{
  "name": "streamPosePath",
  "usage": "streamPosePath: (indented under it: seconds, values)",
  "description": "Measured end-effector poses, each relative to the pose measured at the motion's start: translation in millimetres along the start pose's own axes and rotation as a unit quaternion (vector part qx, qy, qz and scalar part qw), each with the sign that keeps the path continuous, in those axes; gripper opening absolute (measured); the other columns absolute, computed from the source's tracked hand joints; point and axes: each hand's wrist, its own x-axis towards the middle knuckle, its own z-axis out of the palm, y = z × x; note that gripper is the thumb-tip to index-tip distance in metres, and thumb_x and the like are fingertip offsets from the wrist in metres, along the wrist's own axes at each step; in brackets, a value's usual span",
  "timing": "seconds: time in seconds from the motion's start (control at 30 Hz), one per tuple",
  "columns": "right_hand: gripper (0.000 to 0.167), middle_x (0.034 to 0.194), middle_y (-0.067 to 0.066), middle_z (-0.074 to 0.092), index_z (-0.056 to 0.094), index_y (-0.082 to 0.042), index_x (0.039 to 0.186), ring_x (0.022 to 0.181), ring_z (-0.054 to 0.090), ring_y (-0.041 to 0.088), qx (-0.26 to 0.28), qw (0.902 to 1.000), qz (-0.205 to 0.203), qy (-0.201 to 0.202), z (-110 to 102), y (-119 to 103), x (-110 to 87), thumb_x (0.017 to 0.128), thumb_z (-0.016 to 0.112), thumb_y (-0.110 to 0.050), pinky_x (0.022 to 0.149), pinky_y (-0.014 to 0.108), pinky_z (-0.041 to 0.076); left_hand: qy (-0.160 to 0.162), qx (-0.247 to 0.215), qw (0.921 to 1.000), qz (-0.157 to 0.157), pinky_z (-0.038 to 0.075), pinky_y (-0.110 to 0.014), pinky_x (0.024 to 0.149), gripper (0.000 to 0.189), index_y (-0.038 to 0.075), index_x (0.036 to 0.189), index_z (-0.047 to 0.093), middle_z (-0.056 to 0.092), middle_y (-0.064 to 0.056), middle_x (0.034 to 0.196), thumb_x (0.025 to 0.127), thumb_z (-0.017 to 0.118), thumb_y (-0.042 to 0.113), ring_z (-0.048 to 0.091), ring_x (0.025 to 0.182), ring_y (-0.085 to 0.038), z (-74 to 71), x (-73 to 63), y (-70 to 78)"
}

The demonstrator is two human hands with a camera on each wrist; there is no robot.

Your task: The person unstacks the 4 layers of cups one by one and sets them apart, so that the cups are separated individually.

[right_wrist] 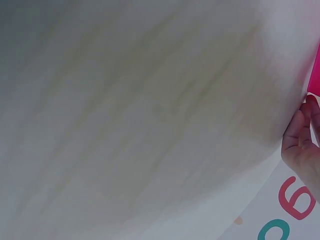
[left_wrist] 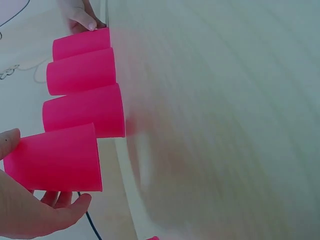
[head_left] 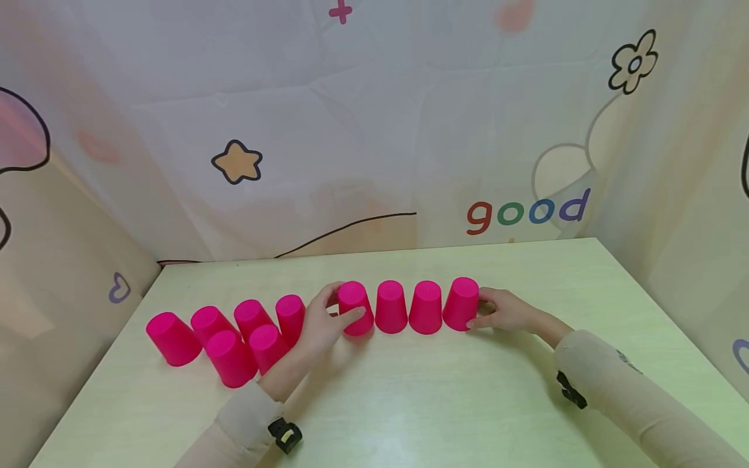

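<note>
Four-across is a row of upside-down pink cups, the middle ones a left-middle cup (head_left: 391, 309) and a right-middle cup (head_left: 426, 309). My left hand (head_left: 318, 325) grips the row's left end cup (head_left: 354, 300), thumb across its front and fingers behind. In the left wrist view this cup (left_wrist: 55, 160) has its rim farther from the tabletop than its neighbours' rims. At the other end my right hand (head_left: 506, 310) holds the right end cup (head_left: 460, 304) from the side, thumb near its lower rim. The right wrist view catches only a sliver of that cup (right_wrist: 315, 75).
Several more upside-down pink cups (head_left: 173, 339) stand grouped at the left, partly behind my left hand and forearm. The pale wooden table (head_left: 409, 403) ends at a patterned cloth backdrop (head_left: 374, 149). Black straps (head_left: 285, 435) show at both wrists.
</note>
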Motion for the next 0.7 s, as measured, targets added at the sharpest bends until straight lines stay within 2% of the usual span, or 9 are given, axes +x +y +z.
streamPosePath:
  seconds: [0.37,0.7]
  values:
    - [0.054,0.110,0.009,0.057,0.050,-0.003,0.119,0.102,0.051,0.028,0.004,1.0000,0.001,-0.001,0,0,0.7,0.076,0.073,-0.025,0.087,0.048,0.042,0.003,-0.028,0.9995,0.014,0.048,-0.036,0.085,0.059,0.015,0.128,0.047,0.053,-0.002,0.119,0.076,0.074,0.018,0.049,0.109,-0.021,-7.5,-10.6,15.0]
    - [0.052,0.108,0.008,0.058,0.051,-0.003,0.118,0.099,0.051,0.026,0.002,1.0000,-0.001,0.002,0,0,0.8,0.076,0.073,-0.024,0.086,0.047,0.043,-0.002,-0.036,0.9989,0.030,0.050,-0.035,0.082,0.056,0.018,0.127,0.049,0.054,-0.002,0.118,0.076,0.074,0.019,0.050,0.108,-0.020,-19.6,-26.6,27.9]
